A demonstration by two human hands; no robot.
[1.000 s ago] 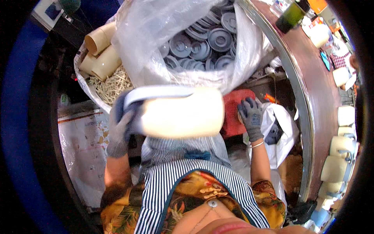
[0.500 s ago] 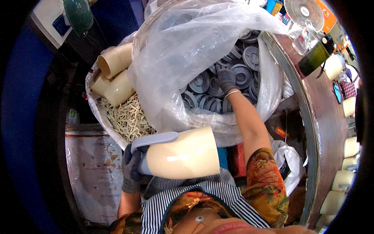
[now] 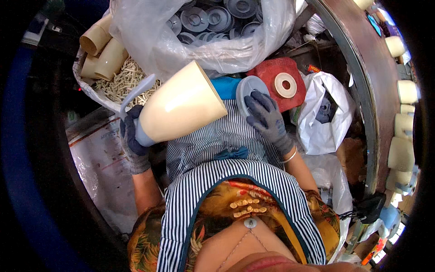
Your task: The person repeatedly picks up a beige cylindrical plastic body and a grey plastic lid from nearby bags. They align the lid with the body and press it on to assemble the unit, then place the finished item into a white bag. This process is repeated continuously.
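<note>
My left hand [image 3: 134, 141], in a dark grey glove, grips a cream plastic jug body [image 3: 179, 106] at its grey base end. The jug lies tilted on its side, its wide end pointing up and right, with a curved grey handle [image 3: 138, 93] along its upper left side. My right hand [image 3: 268, 120], gloved too, holds a round grey lid-like disc [image 3: 253, 87] in front of the striped apron, near the jug's wide end but apart from it. The fingers lie over the disc's face and partly hide it.
A plastic-lined sack [image 3: 231, 56] of grey discs stands ahead. To its left, a bin holds cream jug bodies [image 3: 111, 59] and small cream pegs [image 3: 129, 75]. Right lie a red block [image 3: 269, 68] with a cream ring [image 3: 277, 85], a white bag [image 3: 333, 129] and a bench edge [image 3: 358, 59].
My right hand has come back from the sack of discs toward my lap, bringing a grey disc. The jug in my left hand has tilted, its wide end higher. The view has shifted downward.
</note>
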